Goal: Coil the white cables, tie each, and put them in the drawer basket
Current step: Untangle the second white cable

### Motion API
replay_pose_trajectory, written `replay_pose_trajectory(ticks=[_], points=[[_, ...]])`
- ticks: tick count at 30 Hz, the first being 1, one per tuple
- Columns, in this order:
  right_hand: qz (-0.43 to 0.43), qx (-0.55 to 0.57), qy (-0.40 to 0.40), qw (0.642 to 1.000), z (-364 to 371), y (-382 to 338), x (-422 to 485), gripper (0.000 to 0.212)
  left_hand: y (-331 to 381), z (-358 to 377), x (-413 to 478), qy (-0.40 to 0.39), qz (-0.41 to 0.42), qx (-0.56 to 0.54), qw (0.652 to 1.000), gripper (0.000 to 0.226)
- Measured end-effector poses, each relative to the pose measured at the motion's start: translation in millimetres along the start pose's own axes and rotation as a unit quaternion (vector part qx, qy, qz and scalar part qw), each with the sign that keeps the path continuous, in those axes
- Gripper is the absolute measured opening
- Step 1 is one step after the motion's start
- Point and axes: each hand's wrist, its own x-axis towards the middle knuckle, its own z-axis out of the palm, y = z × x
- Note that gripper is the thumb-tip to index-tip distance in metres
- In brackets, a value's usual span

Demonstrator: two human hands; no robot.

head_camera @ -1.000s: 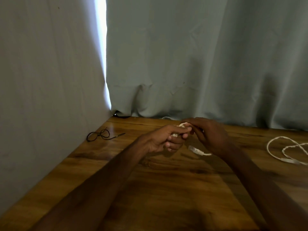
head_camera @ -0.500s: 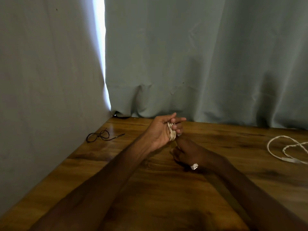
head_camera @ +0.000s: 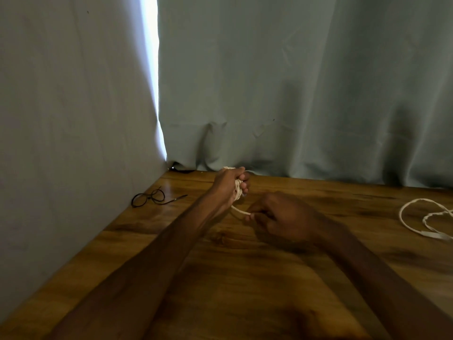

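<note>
Before the grey curtain (head_camera: 294, 94), above the wooden bench (head_camera: 245, 290), the left hand (head_camera: 226, 184) grips the coiled white cable (head_camera: 237, 190) while the right hand (head_camera: 282, 217), tucked under it a moment ago, now pinches its free end (head_camera: 239, 211) and pulls sideways, so tying seems begun; a second white cable (head_camera: 432, 235) waits far right.

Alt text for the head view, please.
The left hand grips a coiled white cable while the right hand pinches its loose end over a wooden table. A second cable lies at right, glasses at left.
</note>
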Motion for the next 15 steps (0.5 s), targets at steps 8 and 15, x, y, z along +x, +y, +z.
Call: replay_pose_trajectory(ticks=[8,15], points=[[-0.09,-0.064,0.072,0.991,-11,1,-3,0.016,0,3,-5,0.005,-0.033,0.143,0.989,0.038],[-0.102,-0.037,-0.003,0.994,11,-17,4,0.025,5,-1,-6,0.001,-0.091,-0.005,0.996,0.044]])
